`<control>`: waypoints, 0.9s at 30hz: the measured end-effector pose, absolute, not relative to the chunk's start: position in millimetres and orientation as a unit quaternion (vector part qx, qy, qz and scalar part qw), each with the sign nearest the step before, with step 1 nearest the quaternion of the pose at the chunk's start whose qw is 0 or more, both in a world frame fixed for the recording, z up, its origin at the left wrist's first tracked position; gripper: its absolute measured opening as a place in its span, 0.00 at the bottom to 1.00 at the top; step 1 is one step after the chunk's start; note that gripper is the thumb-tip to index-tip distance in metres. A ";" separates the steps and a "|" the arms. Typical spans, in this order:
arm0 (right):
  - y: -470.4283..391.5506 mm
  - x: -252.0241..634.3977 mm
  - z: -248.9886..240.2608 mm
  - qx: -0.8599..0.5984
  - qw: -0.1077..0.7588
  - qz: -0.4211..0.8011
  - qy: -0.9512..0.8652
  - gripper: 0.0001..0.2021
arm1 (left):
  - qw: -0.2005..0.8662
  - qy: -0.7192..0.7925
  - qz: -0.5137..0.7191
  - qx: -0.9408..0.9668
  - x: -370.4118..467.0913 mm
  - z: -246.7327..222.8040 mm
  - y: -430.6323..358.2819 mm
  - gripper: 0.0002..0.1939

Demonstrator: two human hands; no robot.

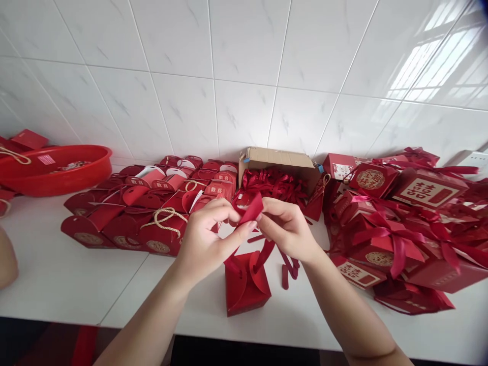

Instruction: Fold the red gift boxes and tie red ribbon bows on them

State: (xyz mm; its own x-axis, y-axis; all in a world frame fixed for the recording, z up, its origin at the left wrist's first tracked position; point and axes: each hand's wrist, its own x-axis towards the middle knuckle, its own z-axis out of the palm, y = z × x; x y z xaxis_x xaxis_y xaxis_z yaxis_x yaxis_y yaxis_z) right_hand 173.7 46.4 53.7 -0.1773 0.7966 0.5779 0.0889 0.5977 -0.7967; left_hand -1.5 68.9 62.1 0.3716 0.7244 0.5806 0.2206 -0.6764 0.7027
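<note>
A dark red ribbon is pinched between the fingertips of my left hand and my right hand. Its lengths run down to a small red gift box, passing through the holes in the curved top flaps. The box stands upright on the white counter just below my hands. Both hands are closed, raised above the box and close together. Part of the ribbon is hidden behind my fingers. Loose ribbon pieces lie on the counter to the right of the box.
Rows of red boxes, some with rope handles, stand at left. A red basin sits farther left. A cardboard box of ribbons is against the tiled wall. Ribboned boxes are piled at right. Another person's arm shows at the left edge.
</note>
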 end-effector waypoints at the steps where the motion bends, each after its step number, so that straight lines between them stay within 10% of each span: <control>1: 46.1 173.6 53.6 -0.297 0.555 0.300 -0.717 0.12 | 0.262 0.308 0.473 0.783 -1.2 61.6 69.6 0.10; 12: 54.2 178.9 46.7 -0.240 0.510 0.254 -0.786 0.09 | 0.346 0.299 0.374 0.807 -14.9 57.7 79.9 0.05; 27: 55.6 189.2 45.4 -0.262 0.347 -0.117 -0.893 0.16 | 0.586 0.268 0.354 0.677 -31.8 36.5 80.5 0.17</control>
